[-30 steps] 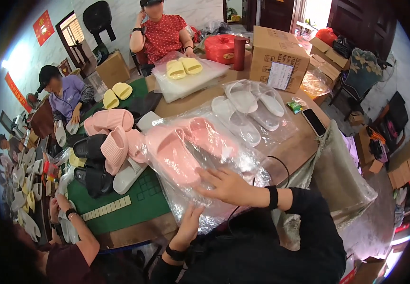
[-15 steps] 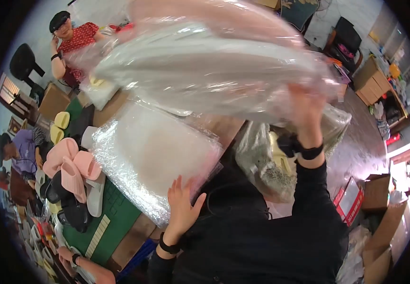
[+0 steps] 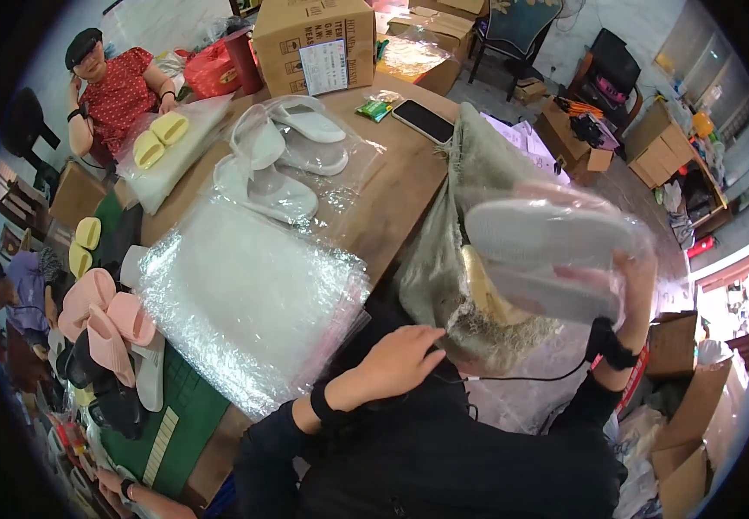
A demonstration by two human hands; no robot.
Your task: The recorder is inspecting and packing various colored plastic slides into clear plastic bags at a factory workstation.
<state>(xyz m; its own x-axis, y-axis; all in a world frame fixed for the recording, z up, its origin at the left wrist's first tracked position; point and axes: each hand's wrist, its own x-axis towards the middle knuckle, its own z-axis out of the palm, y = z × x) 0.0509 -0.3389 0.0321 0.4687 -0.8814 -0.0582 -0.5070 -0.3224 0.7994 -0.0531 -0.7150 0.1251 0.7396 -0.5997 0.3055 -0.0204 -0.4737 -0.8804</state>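
My right hand [image 3: 636,281] is wrapped round the right side of a pair of grey-white slippers [image 3: 552,251] in clear plastic. Soles outward, they hang above an open woven sack [image 3: 431,285] in which a pale yellow slipper [image 3: 483,290] shows. My left hand [image 3: 399,363] is empty, fingers stretched toward the sack's near edge, in front of my body. Left of it lies a stack of clear plastic bags [image 3: 240,294] on the table. Beyond the stack, white slippers [image 3: 279,186] lie in and around clear plastic.
Pink slippers [image 3: 108,324] and black slippers [image 3: 119,402] are piled at the left on a green mat [image 3: 186,415]. A cardboard box [image 3: 314,52], phone [image 3: 424,121] and yellow slippers [image 3: 160,140] are at the table's far side. A person [image 3: 115,82] sits far left.
The blurred clear plastic in my right hand has swung down and right, now showing as bagged slippers over the sack. My left hand has left the bag stack and moved right.
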